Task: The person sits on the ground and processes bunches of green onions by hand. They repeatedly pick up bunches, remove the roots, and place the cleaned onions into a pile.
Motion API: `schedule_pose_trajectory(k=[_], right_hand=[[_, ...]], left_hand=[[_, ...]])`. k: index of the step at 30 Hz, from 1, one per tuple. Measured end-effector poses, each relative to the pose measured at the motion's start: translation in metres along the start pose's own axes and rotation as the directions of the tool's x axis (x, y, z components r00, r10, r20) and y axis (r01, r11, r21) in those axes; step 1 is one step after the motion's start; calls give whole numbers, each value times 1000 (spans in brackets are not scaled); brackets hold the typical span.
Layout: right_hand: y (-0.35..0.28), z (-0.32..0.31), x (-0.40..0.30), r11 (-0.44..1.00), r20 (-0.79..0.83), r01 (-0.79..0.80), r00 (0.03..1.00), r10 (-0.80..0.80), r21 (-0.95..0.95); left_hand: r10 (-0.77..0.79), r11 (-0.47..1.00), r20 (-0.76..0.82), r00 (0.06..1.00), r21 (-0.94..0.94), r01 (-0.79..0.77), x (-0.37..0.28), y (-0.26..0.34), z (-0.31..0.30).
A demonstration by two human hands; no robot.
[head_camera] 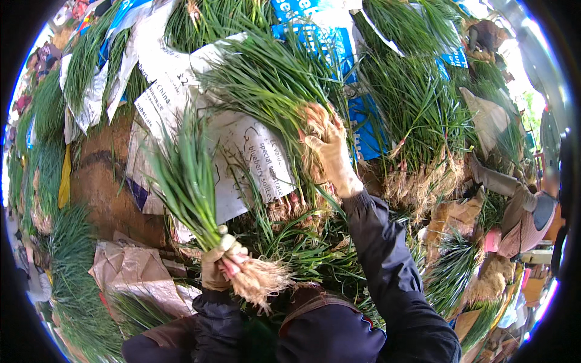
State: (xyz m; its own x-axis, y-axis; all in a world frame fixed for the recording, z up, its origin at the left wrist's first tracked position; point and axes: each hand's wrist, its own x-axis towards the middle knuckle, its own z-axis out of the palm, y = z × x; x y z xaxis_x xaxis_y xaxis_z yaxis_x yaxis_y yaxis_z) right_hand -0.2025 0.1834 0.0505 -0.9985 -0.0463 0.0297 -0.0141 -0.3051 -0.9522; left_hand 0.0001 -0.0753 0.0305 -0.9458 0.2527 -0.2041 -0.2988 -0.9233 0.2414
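My left hand (221, 261), in a pale glove, is closed around a bunch of green leafy plants (195, 190) with reddish-white stem bases and bushy pale roots hanging to the right. My right hand (332, 154), also gloved, is ahead and to the right, its fingers around the root end of another bunch (272, 81), whose leaves spread to the upper left over printed plastic sacks. Below that hand, more rooted plants (295, 206) stick out from under a white printed sack (227, 136). Loose green leaves (313, 261) lie between my hands.
A large pile of rooted plants (417, 113) lies at the right, with more piles at the far left (72, 272). A blue and white sack (363, 118) is ahead, a crumpled brown sack (136, 267) at the lower left. Another person (526, 218) sits at the far right, an arm stretched towards the plants.
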Motion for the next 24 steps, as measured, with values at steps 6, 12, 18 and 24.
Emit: schedule_pose_trajectory(k=[6, 12, 18, 24], right_hand=[[43, -33, -95, 636, 244, 206, 969, -29, -743], [46, -46, -228, 289, 423, 310, 608, 672, -906], [-12, -6, -147, -526, 674, 631, 725, 140, -570], [30, -1, -62, 295, 3, -20, 997, 75, -955]], left_hand=[[69, 995, 152, 986, -77, -58, -20, 8, 14], [57, 998, -179, 982, 31, -52, -15, 4, 8], [-1, 997, -252, 968, 79, 22, -8, -15, -19], [-39, 981, -234, 971, 174, 82, 16, -20, 12]])
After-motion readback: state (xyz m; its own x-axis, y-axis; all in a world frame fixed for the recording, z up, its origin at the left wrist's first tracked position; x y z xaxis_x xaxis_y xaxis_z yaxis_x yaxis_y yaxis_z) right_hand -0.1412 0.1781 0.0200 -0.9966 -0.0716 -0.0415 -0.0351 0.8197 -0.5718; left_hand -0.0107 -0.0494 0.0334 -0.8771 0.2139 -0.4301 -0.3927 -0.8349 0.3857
